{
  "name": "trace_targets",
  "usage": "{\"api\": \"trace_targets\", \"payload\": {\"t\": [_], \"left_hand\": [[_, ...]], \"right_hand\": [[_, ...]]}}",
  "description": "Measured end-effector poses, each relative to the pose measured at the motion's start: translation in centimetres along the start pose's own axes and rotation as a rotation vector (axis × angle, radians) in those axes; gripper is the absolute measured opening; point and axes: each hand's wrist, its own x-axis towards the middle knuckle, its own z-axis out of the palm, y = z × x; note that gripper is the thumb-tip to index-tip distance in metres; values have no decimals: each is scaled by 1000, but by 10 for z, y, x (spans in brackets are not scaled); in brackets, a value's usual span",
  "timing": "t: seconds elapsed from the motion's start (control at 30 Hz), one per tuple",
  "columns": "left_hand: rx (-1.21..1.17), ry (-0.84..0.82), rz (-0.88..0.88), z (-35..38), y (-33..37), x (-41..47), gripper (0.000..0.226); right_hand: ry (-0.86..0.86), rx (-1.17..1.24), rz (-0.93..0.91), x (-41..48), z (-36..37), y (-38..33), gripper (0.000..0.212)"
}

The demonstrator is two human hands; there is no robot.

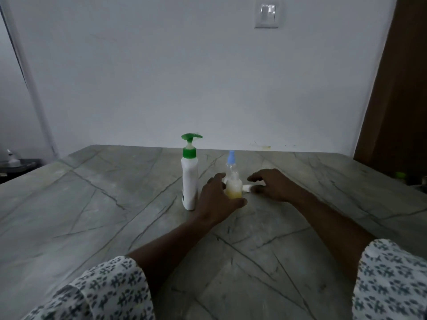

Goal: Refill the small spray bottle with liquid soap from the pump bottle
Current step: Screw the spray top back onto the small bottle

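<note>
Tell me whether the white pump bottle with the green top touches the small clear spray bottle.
Apart: the head view shows the left hand between pump bottle and spray bottle.

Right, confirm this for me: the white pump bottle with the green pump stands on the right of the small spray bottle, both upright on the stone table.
Not quite. The head view shows the white pump bottle on the left of the small spray bottle, not the right. The rest holds: its pump is green and both stand upright on the stone table.

pump bottle (190, 181) stands upright on the counter (92, 204); spray bottle (233, 179) just right of it; left hand (217, 199) sits between them, right hand (272, 184) on the spray bottle's far right
</note>
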Motion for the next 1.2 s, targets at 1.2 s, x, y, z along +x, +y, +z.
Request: {"api": "trace_targets", "payload": {"t": [1.2], "left_hand": [[-123, 15, -27, 5, -13, 9, 85]], "right_hand": [[500, 879, -263, -20, -23, -74, 26]]}}
